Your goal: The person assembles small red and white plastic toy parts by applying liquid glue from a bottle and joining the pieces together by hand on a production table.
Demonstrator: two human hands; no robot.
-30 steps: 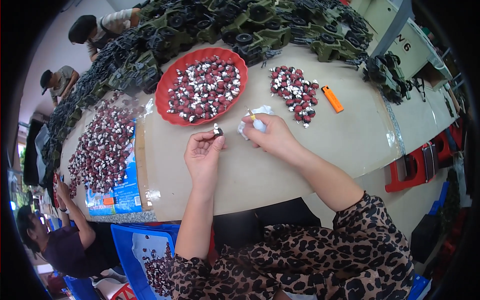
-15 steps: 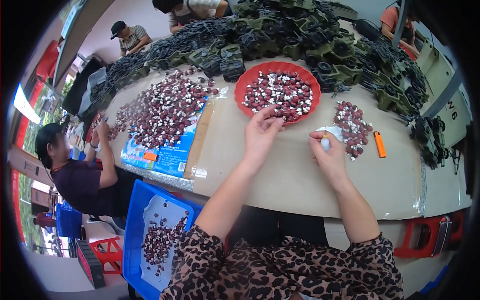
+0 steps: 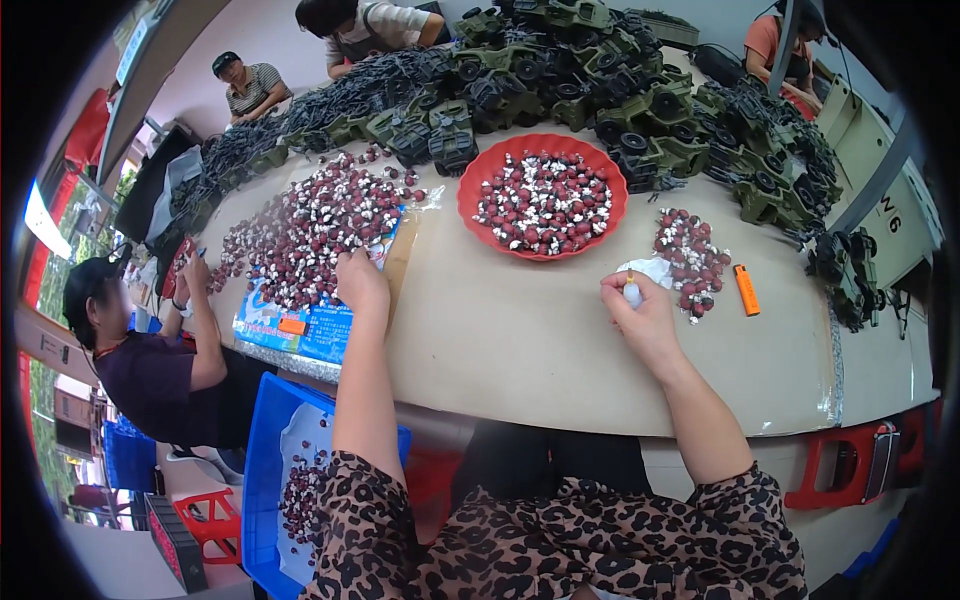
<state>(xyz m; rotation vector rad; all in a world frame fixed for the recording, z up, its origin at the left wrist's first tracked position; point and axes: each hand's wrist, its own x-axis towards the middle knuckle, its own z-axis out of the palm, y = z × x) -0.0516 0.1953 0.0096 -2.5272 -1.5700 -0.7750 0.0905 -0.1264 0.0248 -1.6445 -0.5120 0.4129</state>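
Note:
My left hand (image 3: 362, 284) reaches into the right edge of a big heap of small dark-red and white pieces (image 3: 315, 215). Its fingers are bent together at the heap; whatever they pinch is hidden. Closed around a small white squeeze bottle (image 3: 632, 294) with a yellowish tip, my right hand (image 3: 648, 322) hovers over the right half of the table. A crumpled white tissue (image 3: 655, 268) shows just behind that hand. Beside the tissue lies a smaller cluster of red and white pieces (image 3: 690, 255). Similar pieces fill a scalloped red bowl (image 3: 474, 228) between and beyond my hands.
Dark green toy vehicles (image 3: 640, 110) are piled along the far side. An orange lighter (image 3: 747, 290) lies at the right. Under the heap is a blue printed sheet (image 3: 330, 335). Below the left edge stands a blue bin (image 3: 262, 480). A co-worker (image 3: 150, 350) works at the left; others sit beyond.
My left hand has moved from the red bowl's near rim leftward to the heap. The right hand keeps the bottle in nearly the same place. The view has shifted slightly.

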